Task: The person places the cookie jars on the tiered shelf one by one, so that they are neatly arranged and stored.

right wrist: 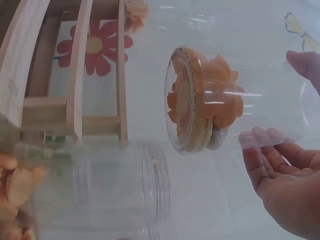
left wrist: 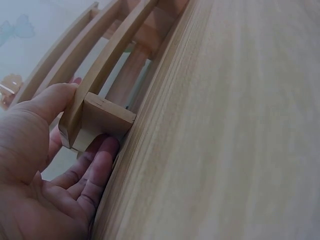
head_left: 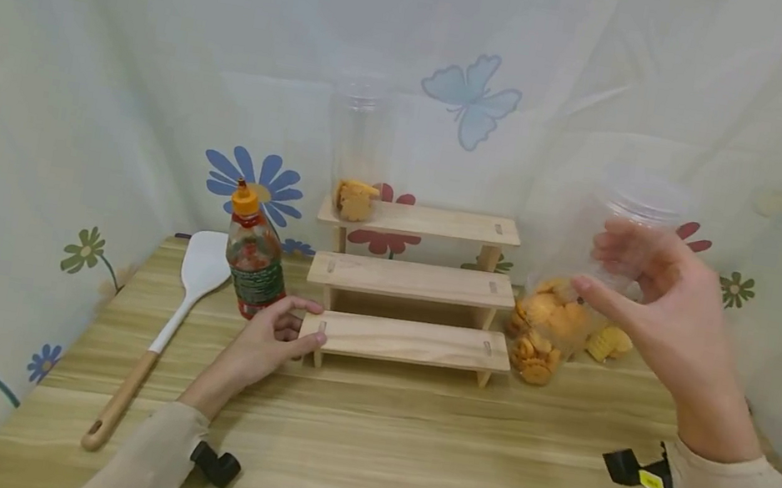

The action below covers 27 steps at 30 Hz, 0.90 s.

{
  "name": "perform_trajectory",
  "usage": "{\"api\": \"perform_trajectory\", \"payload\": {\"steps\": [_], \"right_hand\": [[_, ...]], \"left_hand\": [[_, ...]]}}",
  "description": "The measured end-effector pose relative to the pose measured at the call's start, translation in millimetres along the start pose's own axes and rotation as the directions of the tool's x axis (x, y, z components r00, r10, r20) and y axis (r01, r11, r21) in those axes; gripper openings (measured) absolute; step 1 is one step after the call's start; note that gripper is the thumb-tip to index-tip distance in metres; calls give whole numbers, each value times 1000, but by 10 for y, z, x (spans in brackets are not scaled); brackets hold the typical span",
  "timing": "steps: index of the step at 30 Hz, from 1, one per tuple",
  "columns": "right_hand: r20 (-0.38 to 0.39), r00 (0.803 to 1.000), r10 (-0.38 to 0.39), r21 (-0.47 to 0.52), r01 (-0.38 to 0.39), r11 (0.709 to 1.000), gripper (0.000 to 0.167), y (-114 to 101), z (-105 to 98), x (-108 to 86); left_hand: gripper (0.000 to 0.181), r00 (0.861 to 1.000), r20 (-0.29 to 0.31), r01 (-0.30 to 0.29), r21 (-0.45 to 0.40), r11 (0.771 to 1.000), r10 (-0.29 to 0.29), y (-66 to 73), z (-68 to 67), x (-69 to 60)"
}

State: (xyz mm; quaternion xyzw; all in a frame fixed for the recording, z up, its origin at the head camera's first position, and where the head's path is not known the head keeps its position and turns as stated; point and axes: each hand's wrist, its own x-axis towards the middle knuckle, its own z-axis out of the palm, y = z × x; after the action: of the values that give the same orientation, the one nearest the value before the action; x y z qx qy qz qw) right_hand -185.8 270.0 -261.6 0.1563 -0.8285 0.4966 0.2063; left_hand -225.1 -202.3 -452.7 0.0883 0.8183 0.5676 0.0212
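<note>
My left hand (head_left: 274, 336) grips the left end of a three-tier wooden shelf (head_left: 407, 341) at its lowest step. In the left wrist view, the thumb lies against the board and the other fingers are by the end support. Raised at the right, my right hand (head_left: 677, 308) holds a clear lidded jar (right wrist: 265, 107) between thumb and fingers. Orange crackers (right wrist: 220, 102) lie in that jar's bottom. Beneath it, another clear jar (head_left: 536, 363) of crackers stands on the table beside the shelf. A third clear jar (head_left: 359, 138), also with crackers, stands on the top step's left end.
A sauce bottle (head_left: 257, 275) with an orange cap stands left of the shelf. Farther left lies a white spatula (head_left: 204, 262) with a wooden handle. Yellow snacks (head_left: 607, 342) show behind the right-hand jars. A patterned curtain (head_left: 278, 33) hangs behind the wooden table (head_left: 405, 457).
</note>
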Motion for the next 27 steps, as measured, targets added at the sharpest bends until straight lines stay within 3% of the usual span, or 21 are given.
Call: {"api": "perform_trajectory", "payload": {"steps": [9,17,27], "right_hand": [[84,996,14,85,-21,996,62,-126,371,438],[141,989,-35,183,9,983,63,-245,723,813],[139,990,-21,267,-17,963,68,-243,1118,1078]], "left_hand": [[49,1000,7,-2,2,1000,2,-8,-16,-24],[50,1000,11,9,-2,1000,-9,-3,-16,-35],[49,1000,5,-17,21,1000,17,5,-12,0]]}}
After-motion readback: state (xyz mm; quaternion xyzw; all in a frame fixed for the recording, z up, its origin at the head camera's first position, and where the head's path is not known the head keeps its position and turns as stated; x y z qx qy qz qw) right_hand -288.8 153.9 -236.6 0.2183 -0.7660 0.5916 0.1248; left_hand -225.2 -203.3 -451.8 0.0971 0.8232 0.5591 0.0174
